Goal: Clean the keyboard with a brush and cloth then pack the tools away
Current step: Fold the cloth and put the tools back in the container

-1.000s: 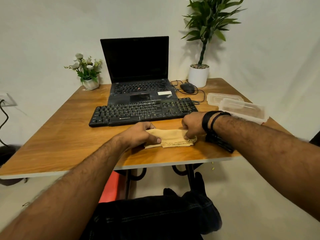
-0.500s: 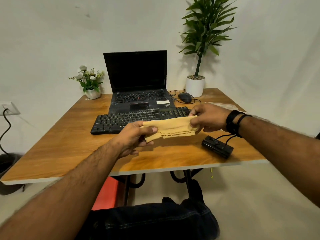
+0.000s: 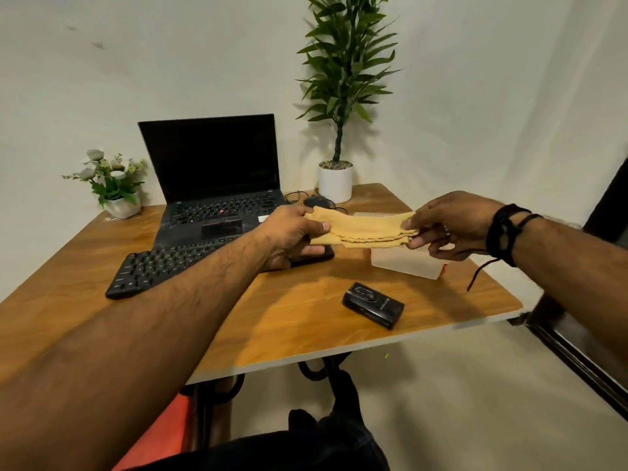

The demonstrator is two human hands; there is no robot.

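A folded yellow cloth [image 3: 360, 229] hangs stretched in the air between both hands. My left hand [image 3: 292, 234] pinches its left end and my right hand [image 3: 448, 226] pinches its right end. The cloth hovers over a clear plastic container [image 3: 407, 263] at the right of the wooden table [image 3: 306, 334]. The black keyboard [image 3: 159, 266] lies on the table below my left forearm, which hides its right part. No brush is in sight.
A black laptop [image 3: 214, 185] stands open behind the keyboard. A mouse [image 3: 316, 201] and a potted plant [image 3: 336, 181] sit at the back, a flower pot [image 3: 119, 198] at back left. A small black device [image 3: 373, 304] lies near the front edge.
Both hands lifted the folded cloth off the table's front area and carried it right and away from me, above the container. The view swung to the right.
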